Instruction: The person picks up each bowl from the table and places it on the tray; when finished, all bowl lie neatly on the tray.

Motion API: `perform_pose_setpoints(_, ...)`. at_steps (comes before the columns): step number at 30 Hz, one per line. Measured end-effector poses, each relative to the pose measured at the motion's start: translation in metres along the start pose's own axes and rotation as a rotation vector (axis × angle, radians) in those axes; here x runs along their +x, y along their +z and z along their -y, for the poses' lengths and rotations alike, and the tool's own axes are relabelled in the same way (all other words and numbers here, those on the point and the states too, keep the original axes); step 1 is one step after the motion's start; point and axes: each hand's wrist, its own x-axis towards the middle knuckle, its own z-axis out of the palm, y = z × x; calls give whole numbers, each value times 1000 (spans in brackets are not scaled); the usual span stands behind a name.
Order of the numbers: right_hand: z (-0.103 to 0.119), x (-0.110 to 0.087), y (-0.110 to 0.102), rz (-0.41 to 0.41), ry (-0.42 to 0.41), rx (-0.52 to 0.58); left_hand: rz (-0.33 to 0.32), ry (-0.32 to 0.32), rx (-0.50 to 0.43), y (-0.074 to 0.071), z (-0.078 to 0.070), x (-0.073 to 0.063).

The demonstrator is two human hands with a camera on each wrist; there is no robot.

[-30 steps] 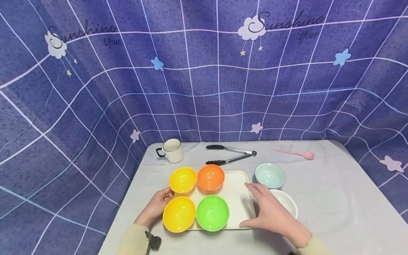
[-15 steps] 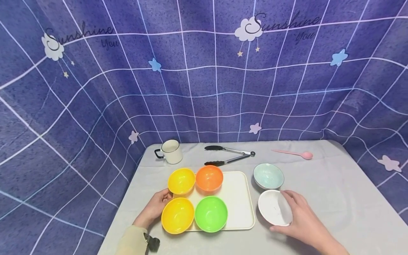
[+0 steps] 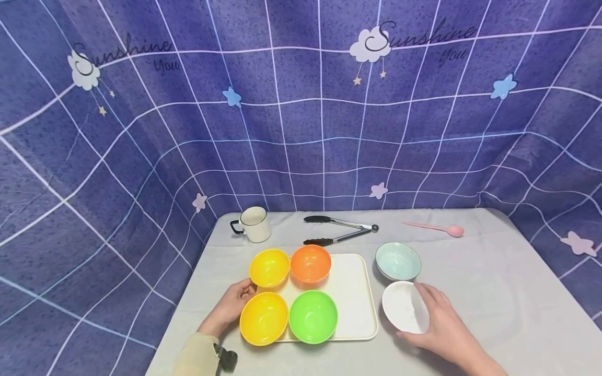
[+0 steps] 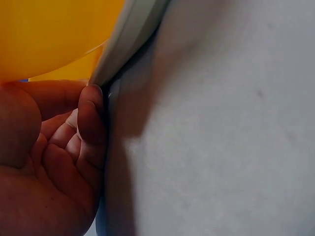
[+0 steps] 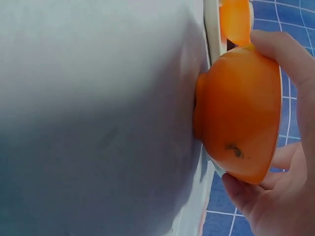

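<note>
My left hand (image 3: 235, 301) pinches the left edge of a cream tray (image 3: 355, 297), between two yellow bowls; the left wrist view shows the thumb and fingers at the tray's rim (image 4: 129, 37). On the tray stand a yellow bowl (image 3: 269, 267), an orange bowl (image 3: 311, 264), a second yellow bowl (image 3: 264, 318) and a green bowl (image 3: 313, 317). Right of the tray, my right hand (image 3: 444, 326) grips a bowl (image 3: 403, 308) by its rim, thumb on the near side and fingers on the far side. This bowl is white inside, and its orange outside (image 5: 241, 113) shows in the right wrist view.
A pale blue bowl (image 3: 398, 261) stands just behind the white-lined bowl. Along the back lie black-tipped tongs (image 3: 348, 230) and a pink spoon (image 3: 454, 230), with a cream mug (image 3: 256, 224) at the left. A blue patterned curtain (image 3: 301, 115) encloses the grey-covered table (image 3: 489, 277).
My right hand has moved right from the tray's right edge to the white-lined bowl and taken hold of its rim. The left hand stays at the tray's left edge.
</note>
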Motion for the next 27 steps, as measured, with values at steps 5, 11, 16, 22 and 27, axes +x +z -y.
perform_pose_setpoints(5, 1, -1, 0, -28, -13, -6, 16, -2, 0, -1, 0, 0)
perform_pose_setpoints(11, 11, 4, 0, -32, -28, 3, 11, -10, -7, -1, -2, 0)
perform_pose_setpoints(16, 23, 10, 2, -2, -42, 1, 16, -3, -9, -2, -1, -1)
perform_pose_setpoints(22, 36, 18, 12, 21, -71, 22, 36, 11, -5, -4, 3, 0)
perform_pose_setpoints(27, 45, 23, 26, 45, -99, 40, 39, 7, -18, -5, 1, -1)
